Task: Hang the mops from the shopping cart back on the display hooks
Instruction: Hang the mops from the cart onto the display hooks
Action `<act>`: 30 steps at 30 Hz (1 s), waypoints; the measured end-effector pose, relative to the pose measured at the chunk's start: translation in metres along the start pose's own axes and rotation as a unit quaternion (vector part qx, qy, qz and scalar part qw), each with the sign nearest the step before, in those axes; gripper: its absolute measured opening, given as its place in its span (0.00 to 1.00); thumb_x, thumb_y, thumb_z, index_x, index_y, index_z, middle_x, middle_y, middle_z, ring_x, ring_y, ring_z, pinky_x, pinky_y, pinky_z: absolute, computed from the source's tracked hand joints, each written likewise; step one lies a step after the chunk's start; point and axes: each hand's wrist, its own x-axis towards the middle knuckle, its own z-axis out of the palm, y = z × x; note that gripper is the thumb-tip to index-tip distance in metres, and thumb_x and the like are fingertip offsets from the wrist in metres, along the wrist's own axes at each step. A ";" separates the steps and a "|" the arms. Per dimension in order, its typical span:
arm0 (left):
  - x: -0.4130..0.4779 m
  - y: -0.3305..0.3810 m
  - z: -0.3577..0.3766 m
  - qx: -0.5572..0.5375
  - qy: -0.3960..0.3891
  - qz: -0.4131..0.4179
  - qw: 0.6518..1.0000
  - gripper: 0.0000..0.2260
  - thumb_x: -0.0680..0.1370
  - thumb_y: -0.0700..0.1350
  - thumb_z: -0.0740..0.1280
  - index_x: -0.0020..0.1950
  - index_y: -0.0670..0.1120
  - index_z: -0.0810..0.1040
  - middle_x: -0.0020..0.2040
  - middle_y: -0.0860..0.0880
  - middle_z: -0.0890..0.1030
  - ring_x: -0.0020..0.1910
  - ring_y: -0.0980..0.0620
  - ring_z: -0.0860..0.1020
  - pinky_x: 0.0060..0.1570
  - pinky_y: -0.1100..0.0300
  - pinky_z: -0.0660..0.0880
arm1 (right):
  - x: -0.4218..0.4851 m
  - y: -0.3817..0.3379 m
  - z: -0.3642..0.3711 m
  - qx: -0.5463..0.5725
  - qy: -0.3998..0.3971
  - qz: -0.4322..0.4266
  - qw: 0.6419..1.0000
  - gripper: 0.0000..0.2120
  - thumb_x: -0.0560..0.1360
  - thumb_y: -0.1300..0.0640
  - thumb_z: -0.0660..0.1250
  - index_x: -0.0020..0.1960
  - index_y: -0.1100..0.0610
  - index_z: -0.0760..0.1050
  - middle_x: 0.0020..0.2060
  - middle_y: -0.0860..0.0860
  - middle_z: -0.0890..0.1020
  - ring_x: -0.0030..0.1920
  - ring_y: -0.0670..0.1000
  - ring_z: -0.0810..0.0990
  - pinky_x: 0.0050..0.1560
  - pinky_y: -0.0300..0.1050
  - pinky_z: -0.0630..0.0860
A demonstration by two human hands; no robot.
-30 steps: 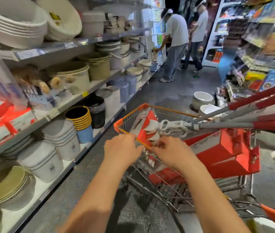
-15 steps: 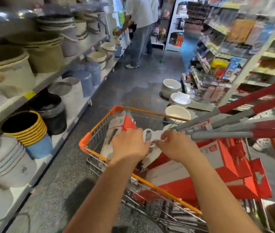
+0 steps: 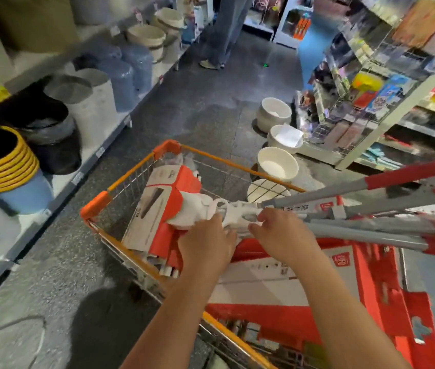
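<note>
Several mops with grey and red poles [image 3: 357, 225] lie across the orange wire shopping cart [image 3: 128, 179], their white plastic handle ends [image 3: 235, 217] pointing left over red-and-white boxes [image 3: 163, 198]. My left hand [image 3: 205, 243] reaches over the cart's near rim and touches the white handle ends from below. My right hand [image 3: 280, 233] rests on the same handle ends where the grey poles begin, fingers curled on them. No display hooks for mops are in view.
Shelves with stacked bins and buckets [image 3: 6, 161] run along the left. White bowls [image 3: 277, 163] stand on the floor beyond the cart, beside a right-hand shelf unit [image 3: 370, 134] of packaged goods. A person's legs [image 3: 224, 35] stand far up the aisle.
The view has swung right and down toward the cart. Both my hands moved from the cart's near rim onto the white mop handle ends.
</note>
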 end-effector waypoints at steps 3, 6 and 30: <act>0.011 0.008 0.022 -0.042 0.008 -0.065 0.997 0.17 0.80 0.58 0.58 0.64 0.52 0.69 0.58 0.47 0.79 0.57 0.44 0.77 0.50 0.52 0.73 | 0.029 0.010 0.002 -0.023 -0.004 -0.037 0.999 0.16 0.77 0.47 0.60 0.61 0.53 0.74 0.57 0.54 0.79 0.57 0.57 0.77 0.53 0.51 0.75; 0.022 0.019 0.042 -0.088 -0.007 -0.136 0.987 0.20 0.80 0.61 0.55 0.65 0.50 0.68 0.60 0.47 0.78 0.60 0.44 0.76 0.52 0.52 0.71 | 0.059 0.021 0.005 -0.046 -0.032 -0.064 0.996 0.17 0.77 0.46 0.61 0.63 0.52 0.73 0.59 0.53 0.78 0.59 0.56 0.76 0.54 0.50 0.74; 0.061 0.077 0.108 -0.724 0.132 -0.312 0.600 0.08 0.80 0.42 0.63 0.54 0.38 0.75 0.40 0.43 0.80 0.34 0.50 0.80 0.29 0.61 0.77 | 0.117 0.046 0.047 -0.076 -0.073 -0.159 0.982 0.16 0.80 0.49 0.59 0.55 0.61 0.75 0.53 0.58 0.76 0.53 0.59 0.77 0.53 0.55 0.76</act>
